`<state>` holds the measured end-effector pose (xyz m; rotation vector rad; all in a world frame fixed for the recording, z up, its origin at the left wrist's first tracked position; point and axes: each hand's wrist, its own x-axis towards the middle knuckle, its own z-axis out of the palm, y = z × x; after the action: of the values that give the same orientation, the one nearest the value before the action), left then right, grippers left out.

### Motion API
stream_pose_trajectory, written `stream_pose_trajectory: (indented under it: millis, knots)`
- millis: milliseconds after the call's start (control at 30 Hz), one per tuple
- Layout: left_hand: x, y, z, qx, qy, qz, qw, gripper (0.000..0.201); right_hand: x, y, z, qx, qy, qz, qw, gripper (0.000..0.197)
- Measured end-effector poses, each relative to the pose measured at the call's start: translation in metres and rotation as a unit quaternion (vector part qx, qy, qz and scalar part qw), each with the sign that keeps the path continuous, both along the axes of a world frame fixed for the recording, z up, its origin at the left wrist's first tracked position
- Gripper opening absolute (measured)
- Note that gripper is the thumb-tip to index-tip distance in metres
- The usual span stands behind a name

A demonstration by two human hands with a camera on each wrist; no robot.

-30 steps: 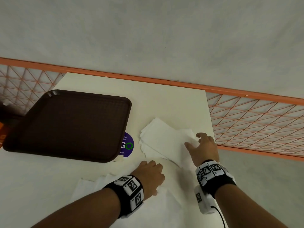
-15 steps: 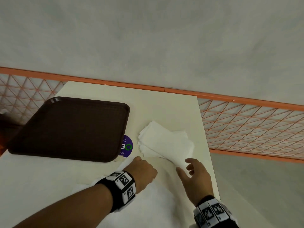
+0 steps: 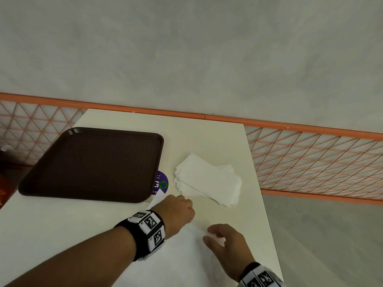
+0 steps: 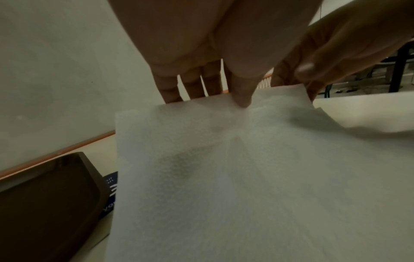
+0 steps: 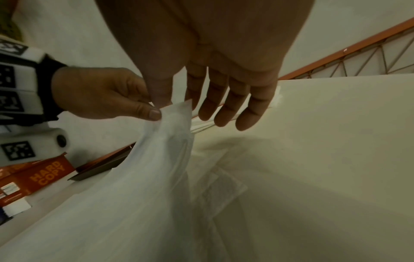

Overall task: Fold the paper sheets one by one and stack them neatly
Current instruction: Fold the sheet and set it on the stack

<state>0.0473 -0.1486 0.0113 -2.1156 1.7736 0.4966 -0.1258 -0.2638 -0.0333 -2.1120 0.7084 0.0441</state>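
Note:
A stack of folded white sheets [image 3: 207, 179] lies on the cream table [image 3: 207, 137], right of the tray. Unfolded white sheets [image 3: 182, 257] are spread at the near edge. My left hand [image 3: 182, 208] pinches the far edge of the top sheet [image 4: 224, 177], thumb on top and fingers behind, and holds it raised off the pile. My right hand [image 3: 219, 239] hovers just right of it with straight fingers. In the right wrist view the sheet's lifted corner [image 5: 181, 109] stands between my right thumb and index finger, with a gap still showing between them.
A dark brown tray [image 3: 93, 164] sits on the table's left half, and a purple round sticker [image 3: 162, 183] shows beside it. An orange lattice railing [image 3: 310, 162] runs past the table's right edge. An orange "HARD COPY" box [image 5: 44, 175] lies off to the left.
My right hand left the folded stack and drew back toward me to the unfolded sheet. My left hand shifted slightly forward, lifting the sheet's edge.

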Motion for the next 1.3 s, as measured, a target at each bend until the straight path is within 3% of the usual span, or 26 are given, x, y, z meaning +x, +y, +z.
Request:
stream_pose_trajectory:
  millis: [133, 233, 333, 433, 533, 667, 833, 900, 933, 1033, 1100, 1133, 1200, 1300]
  knots:
    - [0.005, 0.002, 0.013, 0.02, -0.01, -0.026, 0.999, 0.034, 0.003, -0.002, 0.001, 0.021, -0.029, -0.014, 0.999, 0.01]
    - [0.012, 0.005, 0.03, -0.036, 0.013, 0.022, 0.999, 0.031, 0.005, -0.001, 0.007, 0.081, -0.061, -0.033, 0.994, 0.006]
    - [0.015, 0.006, 0.058, -0.104, 0.062, 0.079, 0.99, 0.035, 0.007, 0.001, 0.017, 0.142, -0.102, -0.029, 0.984, 0.043]
    - [0.022, 0.009, 0.082, -0.161, 0.076, 0.12, 0.977, 0.033, 0.011, 0.001, 0.031, 0.192, -0.142, -0.017, 0.971, 0.053]
    - [0.026, 0.011, 0.1, -0.191, 0.059, 0.135, 0.971, 0.031, 0.016, 0.003, 0.041, 0.211, -0.158, 0.0, 0.965, 0.046]
    - [0.026, 0.014, 0.121, -0.246, 0.079, 0.185, 0.948, 0.027, 0.024, 0.003, 0.055, 0.194, -0.176, -0.002, 0.965, 0.021]
    - [0.028, 0.023, 0.146, -0.374, 0.197, 0.27, 0.865, 0.018, 0.031, -0.008, 0.073, 0.144, -0.167, -0.04, 0.974, 0.023]
    - [0.028, 0.028, 0.152, -0.418, 0.265, 0.315, 0.81, 0.016, 0.034, -0.011, 0.076, 0.218, -0.158, -0.071, 0.96, 0.028]
    - [0.029, 0.031, 0.153, -0.436, 0.299, 0.34, 0.777, 0.016, 0.036, -0.012, 0.076, 0.281, -0.158, -0.102, 0.941, 0.032]
    - [0.028, 0.043, 0.147, -0.469, 0.374, 0.423, 0.679, 0.018, 0.04, -0.008, 0.074, 0.476, -0.169, -0.174, 0.845, 0.048]
    - [0.028, 0.052, 0.137, -0.468, 0.399, 0.483, 0.624, 0.02, 0.043, -0.001, 0.075, 0.548, -0.154, -0.158, 0.807, 0.061]
    - [0.028, 0.058, 0.131, -0.459, 0.412, 0.512, 0.598, 0.021, 0.044, 0.003, 0.077, 0.567, -0.143, -0.148, 0.798, 0.059]
    - [0.028, 0.069, 0.117, -0.443, 0.428, 0.56, 0.554, 0.02, 0.049, 0.012, 0.083, 0.571, -0.136, -0.141, 0.798, 0.047]
    - [0.029, 0.083, 0.096, -0.423, 0.373, 0.602, 0.565, 0.011, 0.059, 0.017, 0.084, 0.471, -0.163, -0.17, 0.85, 0.027]
